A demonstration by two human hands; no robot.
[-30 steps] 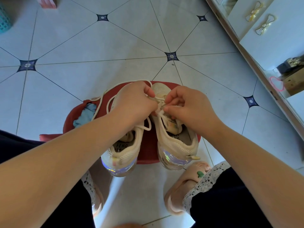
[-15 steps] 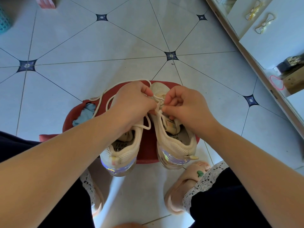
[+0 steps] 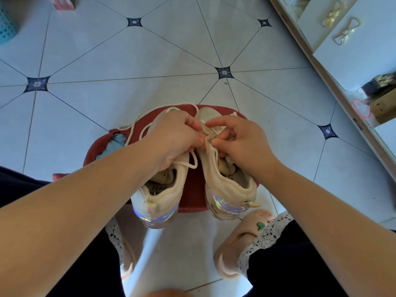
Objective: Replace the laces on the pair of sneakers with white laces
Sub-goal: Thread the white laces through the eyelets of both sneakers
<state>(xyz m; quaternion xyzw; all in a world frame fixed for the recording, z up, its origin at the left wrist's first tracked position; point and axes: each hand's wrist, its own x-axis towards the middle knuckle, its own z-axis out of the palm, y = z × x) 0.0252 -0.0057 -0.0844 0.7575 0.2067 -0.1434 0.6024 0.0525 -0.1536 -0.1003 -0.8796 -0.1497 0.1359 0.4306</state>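
Lace of this kind is soft, light and limp, so you cannot push it: pinch it right behind the stiff tip to feed an eyelet, and close to the shoe to draw out slack. Both sneakers stand side by side on the red stool, heels toward you. Your left hand and right hand meet over the front of the right-side sneaker, fingers curled, each pinching pale lace at the eyelets; which eyelet I cannot tell, since your fingers cover it. A loose run trails across the stool beside the left-side sneaker. The knit uppers look pliant, so brace the shoe when you tug
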